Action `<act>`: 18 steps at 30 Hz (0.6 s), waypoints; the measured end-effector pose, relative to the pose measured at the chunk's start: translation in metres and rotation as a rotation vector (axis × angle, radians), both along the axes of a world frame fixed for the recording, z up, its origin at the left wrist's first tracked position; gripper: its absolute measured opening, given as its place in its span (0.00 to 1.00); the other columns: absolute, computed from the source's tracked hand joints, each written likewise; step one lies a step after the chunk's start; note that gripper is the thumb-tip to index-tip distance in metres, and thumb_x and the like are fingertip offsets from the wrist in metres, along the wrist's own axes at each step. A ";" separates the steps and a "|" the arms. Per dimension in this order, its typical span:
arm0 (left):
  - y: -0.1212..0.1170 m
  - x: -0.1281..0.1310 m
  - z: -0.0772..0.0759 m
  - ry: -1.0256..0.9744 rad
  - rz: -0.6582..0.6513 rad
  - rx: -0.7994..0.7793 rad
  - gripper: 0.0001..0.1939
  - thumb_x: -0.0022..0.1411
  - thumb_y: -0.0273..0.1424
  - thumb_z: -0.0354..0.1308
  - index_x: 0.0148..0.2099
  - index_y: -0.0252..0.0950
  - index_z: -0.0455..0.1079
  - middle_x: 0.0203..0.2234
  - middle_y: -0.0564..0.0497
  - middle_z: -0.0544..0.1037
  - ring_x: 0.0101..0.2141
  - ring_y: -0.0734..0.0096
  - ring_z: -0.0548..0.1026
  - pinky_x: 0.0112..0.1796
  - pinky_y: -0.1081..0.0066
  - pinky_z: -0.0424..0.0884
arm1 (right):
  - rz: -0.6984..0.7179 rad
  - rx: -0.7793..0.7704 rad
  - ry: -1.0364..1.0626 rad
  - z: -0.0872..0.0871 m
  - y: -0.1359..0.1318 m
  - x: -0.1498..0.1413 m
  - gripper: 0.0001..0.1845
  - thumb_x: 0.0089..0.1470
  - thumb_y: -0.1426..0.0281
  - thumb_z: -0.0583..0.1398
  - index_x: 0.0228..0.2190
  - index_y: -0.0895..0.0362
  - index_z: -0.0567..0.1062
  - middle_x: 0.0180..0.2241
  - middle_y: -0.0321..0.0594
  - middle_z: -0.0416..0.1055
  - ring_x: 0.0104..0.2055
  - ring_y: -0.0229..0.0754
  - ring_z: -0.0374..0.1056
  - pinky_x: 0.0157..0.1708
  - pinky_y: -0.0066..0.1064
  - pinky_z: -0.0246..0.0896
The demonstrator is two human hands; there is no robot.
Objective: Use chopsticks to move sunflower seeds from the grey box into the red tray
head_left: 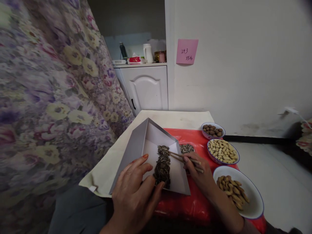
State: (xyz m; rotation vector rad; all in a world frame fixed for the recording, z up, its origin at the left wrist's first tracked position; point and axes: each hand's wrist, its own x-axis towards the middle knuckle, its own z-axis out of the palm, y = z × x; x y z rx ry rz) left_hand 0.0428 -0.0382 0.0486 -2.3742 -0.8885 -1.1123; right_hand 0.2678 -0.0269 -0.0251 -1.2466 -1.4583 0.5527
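Note:
A grey-white open box [131,152] stands in front of me, with sunflower seeds [162,165] heaped in a strip along its inside. My right hand [198,172] grips a pair of wooden chopsticks [179,156], whose tips touch the far end of the seeds. At the near left of the box is my left hand [136,188], fingers spread and slightly bent, the thumb close to the lower end of the heap. Nothing shows in its grasp. More striped sunflower seeds [187,148] lie just beyond the box's right wall, partly hidden by my right hand.
Along the table's right side stand a bowl of round brown nuts [213,124], a bowl of peanuts [237,161] and a larger white bowl [255,195] of long brown nuts. Red plastic [200,136] covers part of the cream tablecloth [175,117]. A floral curtain [53,97] hangs at left.

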 end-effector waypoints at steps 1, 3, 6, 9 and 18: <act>0.000 0.000 0.000 -0.001 -0.001 0.002 0.07 0.57 0.25 0.62 0.30 0.36 0.66 0.39 0.45 0.74 0.51 0.49 0.72 0.46 0.54 0.67 | -0.008 -0.005 -0.002 0.001 -0.001 0.001 0.12 0.64 0.65 0.54 0.35 0.56 0.76 0.29 0.39 0.73 0.29 0.41 0.72 0.29 0.29 0.67; 0.000 0.000 -0.001 0.000 0.003 0.002 0.07 0.56 0.25 0.62 0.30 0.36 0.66 0.39 0.45 0.74 0.51 0.49 0.72 0.46 0.54 0.67 | -0.021 -0.010 0.004 0.006 -0.003 0.005 0.12 0.63 0.64 0.55 0.36 0.56 0.77 0.29 0.39 0.74 0.29 0.41 0.72 0.29 0.29 0.67; 0.000 0.000 -0.001 0.000 0.011 -0.006 0.08 0.56 0.25 0.62 0.30 0.36 0.65 0.39 0.45 0.74 0.51 0.50 0.72 0.46 0.55 0.67 | -0.047 -0.008 0.009 0.018 -0.012 0.014 0.12 0.63 0.64 0.55 0.36 0.56 0.77 0.29 0.39 0.75 0.29 0.41 0.72 0.30 0.30 0.67; 0.001 -0.001 -0.002 0.004 0.008 -0.009 0.08 0.56 0.25 0.62 0.30 0.37 0.65 0.39 0.45 0.74 0.51 0.50 0.72 0.47 0.54 0.67 | -0.126 -0.010 0.016 0.031 -0.024 0.028 0.12 0.63 0.63 0.56 0.38 0.55 0.77 0.30 0.38 0.75 0.30 0.41 0.73 0.31 0.30 0.67; 0.001 -0.002 -0.002 0.015 0.012 0.012 0.07 0.56 0.26 0.63 0.30 0.36 0.66 0.39 0.43 0.74 0.51 0.48 0.72 0.46 0.53 0.68 | -0.305 -0.022 0.004 0.034 -0.028 0.057 0.12 0.60 0.60 0.59 0.35 0.54 0.78 0.36 0.40 0.77 0.35 0.45 0.75 0.34 0.33 0.70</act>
